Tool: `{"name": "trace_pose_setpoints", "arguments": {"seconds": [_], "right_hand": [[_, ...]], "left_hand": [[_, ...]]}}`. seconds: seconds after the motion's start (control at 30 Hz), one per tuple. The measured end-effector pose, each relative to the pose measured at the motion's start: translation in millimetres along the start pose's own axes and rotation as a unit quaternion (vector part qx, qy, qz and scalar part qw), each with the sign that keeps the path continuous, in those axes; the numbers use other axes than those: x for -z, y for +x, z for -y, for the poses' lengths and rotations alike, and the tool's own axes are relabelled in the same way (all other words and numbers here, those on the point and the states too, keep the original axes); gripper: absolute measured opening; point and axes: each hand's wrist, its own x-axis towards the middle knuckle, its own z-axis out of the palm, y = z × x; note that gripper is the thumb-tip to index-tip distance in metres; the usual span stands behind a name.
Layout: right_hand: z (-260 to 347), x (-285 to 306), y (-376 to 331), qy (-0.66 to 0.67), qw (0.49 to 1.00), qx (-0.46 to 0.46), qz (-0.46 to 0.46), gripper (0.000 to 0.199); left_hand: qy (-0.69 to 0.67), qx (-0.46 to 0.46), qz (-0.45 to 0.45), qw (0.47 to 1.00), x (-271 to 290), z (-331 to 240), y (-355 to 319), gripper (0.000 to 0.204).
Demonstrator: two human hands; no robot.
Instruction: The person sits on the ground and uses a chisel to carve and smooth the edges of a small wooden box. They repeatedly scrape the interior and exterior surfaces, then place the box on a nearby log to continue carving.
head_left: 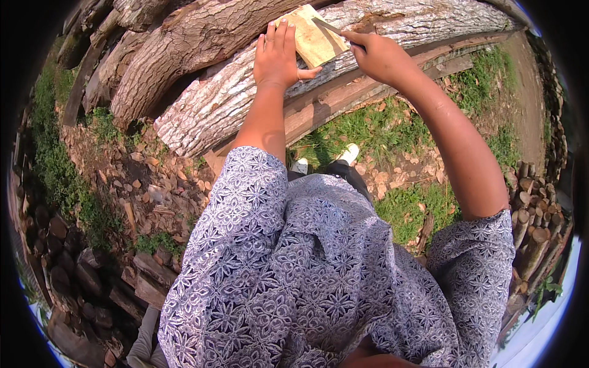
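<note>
A pale yellow wooden block [316,44] with a squared shape lies on a rough-barked log [215,101] at the top of the head view. My left hand [277,60] rests along the block's left edge, its fingers stretched out and the thumb spread by the near corner. My right hand [381,56] is closed round a narrow, dark-bladed tool that looks like a knife [328,27]. Its blade reaches left over the block's upper right part, and a dark strip of shadow falls across the wood. The grip hides the handle.
Behind lie more thick logs [165,58]. A long squared beam [356,92] runs along the near side of the barked log. Grass and dry leaves [147,178] cover the ground around my shoes [348,153]. Stacked cut wood stands at left [80,276] and right [537,227].
</note>
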Motion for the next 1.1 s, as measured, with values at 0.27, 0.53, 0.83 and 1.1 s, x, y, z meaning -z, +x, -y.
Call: {"name": "trace_pose_setpoints", "arguments": {"seconds": [0.27, 0.53, 0.83, 1.1], "right_hand": [[13.8, -15.8, 18.1, 0.048, 0.997, -0.025, -0.059, 0.042], [2.2, 5.8, -6.8, 0.046, 0.999, -0.019, -0.009, 0.042], [1.6, -6.1, -8.6, 0.064, 0.998, -0.03, 0.0, 0.043], [-4.1, -0.5, -15.5, 0.033, 0.999, -0.021, -0.018, 0.042]], "left_hand": [[0.002, -0.002, 0.066, 0.998, 12.8, -5.3, 5.5, 0.137], [-0.008, 0.013, 0.077, 0.997, 25.2, -1.1, 4.8, 0.138], [0.001, 0.016, 0.073, 0.997, 11.3, -2.8, 0.7, 0.136], [-0.002, 0.003, 0.041, 0.999, 8.2, -3.9, 4.0, 0.134]]}}
